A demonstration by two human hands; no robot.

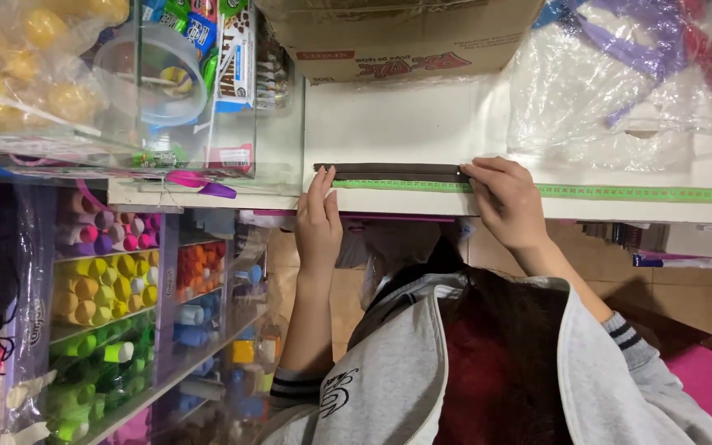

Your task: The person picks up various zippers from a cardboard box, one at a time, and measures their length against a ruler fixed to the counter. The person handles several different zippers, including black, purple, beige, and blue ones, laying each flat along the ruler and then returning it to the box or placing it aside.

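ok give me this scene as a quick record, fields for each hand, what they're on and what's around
left hand: fingertips press one end of a dark brown strip
right hand: fingers press the strip's other end
strip: flat on a white counter, alongside a green measuring tape
above: cardboard box, clear plastic bags
side: glass case of packets, racks of coloured thread spools

A dark brown strip (393,170), perhaps a zipper, lies flat and straight along the green measuring tape (620,194) at the white surface's (405,124) edge
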